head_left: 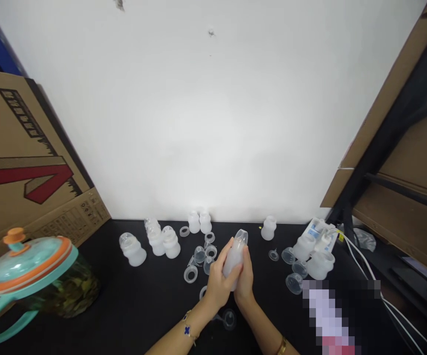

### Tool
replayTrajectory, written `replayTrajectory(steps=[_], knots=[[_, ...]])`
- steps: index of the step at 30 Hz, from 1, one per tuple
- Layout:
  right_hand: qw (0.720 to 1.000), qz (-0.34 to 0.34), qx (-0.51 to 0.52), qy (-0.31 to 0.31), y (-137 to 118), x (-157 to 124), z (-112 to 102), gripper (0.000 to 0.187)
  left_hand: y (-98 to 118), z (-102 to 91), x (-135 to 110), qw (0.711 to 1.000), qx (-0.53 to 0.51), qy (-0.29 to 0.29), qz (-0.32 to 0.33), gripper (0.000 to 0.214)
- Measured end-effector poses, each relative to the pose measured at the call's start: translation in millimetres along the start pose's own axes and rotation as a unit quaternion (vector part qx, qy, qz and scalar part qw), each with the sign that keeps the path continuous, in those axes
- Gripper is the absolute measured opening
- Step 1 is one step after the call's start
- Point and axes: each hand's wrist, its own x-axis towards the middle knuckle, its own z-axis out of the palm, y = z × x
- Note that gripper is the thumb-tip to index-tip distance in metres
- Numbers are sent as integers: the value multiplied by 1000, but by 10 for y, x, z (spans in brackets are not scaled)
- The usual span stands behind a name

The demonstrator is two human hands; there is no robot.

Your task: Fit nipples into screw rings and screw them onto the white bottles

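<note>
A white, translucent baby bottle (234,261) with a clear cap (241,237) on its upper end is between my hands, tilted with the cap pointing away from me. My left hand (219,282) wraps round its left side, the thumb across the front. Against the right side presses my right hand (246,277), its fingers closed on the bottle. Just left of my hands lie several pale collar rings, among them a ring (190,274), and a clear cap (199,254). Another clear piece (229,319) lies below my wrists. The bottle's lower end is partly covered by my hands.
More bottles stand left (133,251), at the back (194,223) and right (268,229). Clear caps (294,283) lie near a power strip (325,234) with white cables. A teal-lidded jug (69,291) and a cardboard box (24,143) flank the left; a wall rises behind.
</note>
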Motion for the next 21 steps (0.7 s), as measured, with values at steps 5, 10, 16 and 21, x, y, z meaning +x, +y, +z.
replayTrajectory(steps=[5,10,16,21], knots=[[999,45,7,-4,-31,-15,22,41,-7,-3,1,1000,-1,-3,-3,64],[999,49,12,-4,-30,-22,35,45,4,-6,4,1000,-3,-2,-8,63],[999,45,7,8,-29,-25,33,49,5,-10,-3,1000,-6,-1,-3,65],[999,47,-3,-2,-26,-25,32,50,2,-12,-4,1000,-13,-6,-3,65]])
